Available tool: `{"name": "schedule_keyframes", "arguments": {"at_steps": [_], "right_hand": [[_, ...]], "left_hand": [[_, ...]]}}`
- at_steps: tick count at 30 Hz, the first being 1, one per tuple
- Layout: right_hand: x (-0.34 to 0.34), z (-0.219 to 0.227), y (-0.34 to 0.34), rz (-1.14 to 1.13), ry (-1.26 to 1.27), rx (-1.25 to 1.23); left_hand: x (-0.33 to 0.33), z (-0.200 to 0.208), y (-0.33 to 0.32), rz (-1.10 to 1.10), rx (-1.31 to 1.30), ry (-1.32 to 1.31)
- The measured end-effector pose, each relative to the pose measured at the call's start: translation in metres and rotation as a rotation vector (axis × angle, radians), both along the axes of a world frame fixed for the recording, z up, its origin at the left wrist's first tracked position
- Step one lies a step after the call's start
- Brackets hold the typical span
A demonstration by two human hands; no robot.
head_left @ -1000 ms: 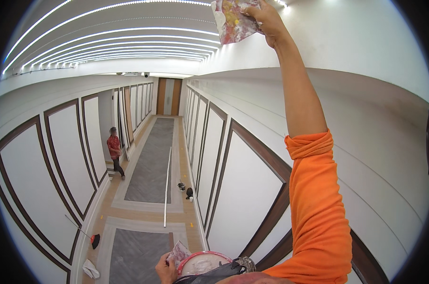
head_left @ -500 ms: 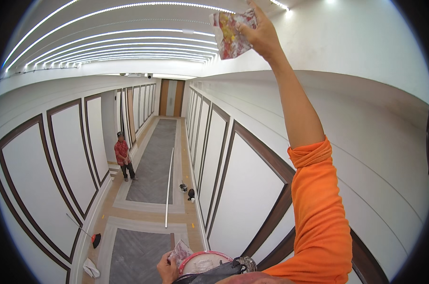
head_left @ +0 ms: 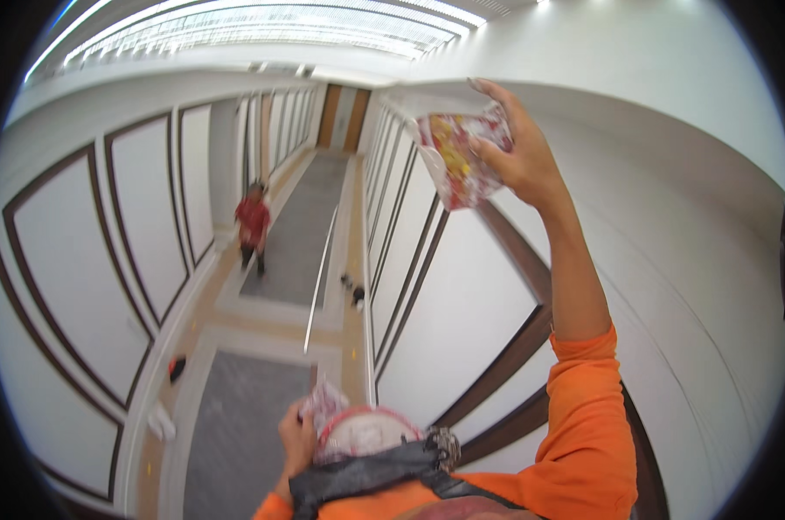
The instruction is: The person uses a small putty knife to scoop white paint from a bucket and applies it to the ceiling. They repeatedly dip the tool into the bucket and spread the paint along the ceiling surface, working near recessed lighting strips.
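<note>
The right hand (head_left: 531, 160) came down nearer what may be a tub (head_left: 368, 433), fingers (head_left: 496, 159) holding a messy sheet (head_left: 457, 169); left hand (head_left: 296, 432) holds another sheet (head_left: 326, 402).

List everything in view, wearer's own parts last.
Stained sheet: one, red-white-yellow, right hand
Paler sheet: one, pinkish white, left hand
Round container: one, red-rimmed, lower centre
Person: one, red top, corridor
Floor: one, grey and tan, corridor
Pole: one, white, on floor
Dark items: about two, black, floor's right
Blurred item: one, black-orange, floor's left
Crumpled item: one, white, floor's left
Panels: several, white, brown-framed, both sides
Door: one, brown-grey, far end
Strip lights: several, white, overhead
Strap: one, black, lower centre
Sleeves: two, orange, lower half
Hands: two, bare, on the sheets
</note>
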State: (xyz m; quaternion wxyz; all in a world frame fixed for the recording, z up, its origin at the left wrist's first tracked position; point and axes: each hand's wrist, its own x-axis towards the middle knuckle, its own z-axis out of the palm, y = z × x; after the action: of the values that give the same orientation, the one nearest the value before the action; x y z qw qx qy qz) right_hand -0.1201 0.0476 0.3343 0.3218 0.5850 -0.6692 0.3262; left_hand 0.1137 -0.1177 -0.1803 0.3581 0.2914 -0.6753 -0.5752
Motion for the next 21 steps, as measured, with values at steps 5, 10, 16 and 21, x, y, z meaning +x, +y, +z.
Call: {"name": "schedule_keyframes", "arguments": {"at_steps": [5, 10, 16, 21], "right_hand": [[0.033, -0.193, 0.031, -0.259, 0.1, 0.636], [0.022, -0.302, 0.043, -0.163, 0.071, 0.902], [0.025, -0.336, 0.037, -0.031, 0.141, 0.77], [0.022, -0.346, 0.044, -0.073, 0.199, 0.656]], "left_hand": [[0.014, 0.008, 0.007, 0.009, 0.419, 0.185], [0.009, 0.068, -0.006, -0.193, 0.635, 0.272], [0.011, 0.103, -0.001, -0.294, 0.715, 0.291], [0.011, 0.127, 0.007, -0.427, 0.823, 0.279]]}}
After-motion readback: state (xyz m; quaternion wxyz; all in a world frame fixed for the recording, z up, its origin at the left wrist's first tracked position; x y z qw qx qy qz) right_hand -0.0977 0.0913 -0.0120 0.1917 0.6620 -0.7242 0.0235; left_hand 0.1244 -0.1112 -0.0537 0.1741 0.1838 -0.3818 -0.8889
